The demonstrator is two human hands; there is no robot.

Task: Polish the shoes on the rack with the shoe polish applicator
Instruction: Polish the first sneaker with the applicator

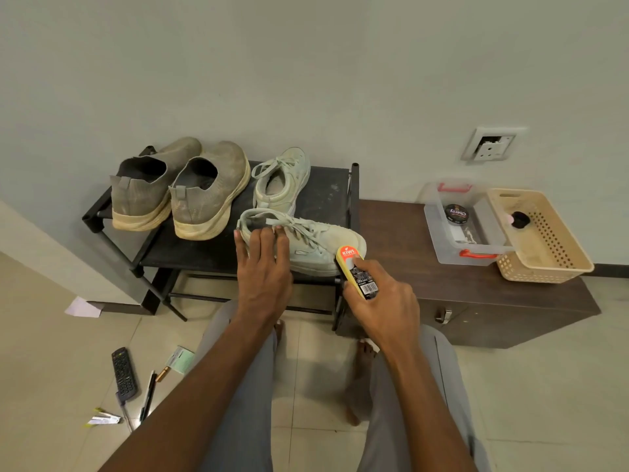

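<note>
Your left hand [262, 264] lay with straight fingers pressed on the heel end of the pale lace-up sneaker [306, 243], which sat at the front edge of the shoe rack [326, 192]. Your right hand [384, 301] gripped the yellow polish applicator [355, 272], its head seemingly touching the sneaker's toe.
</note>
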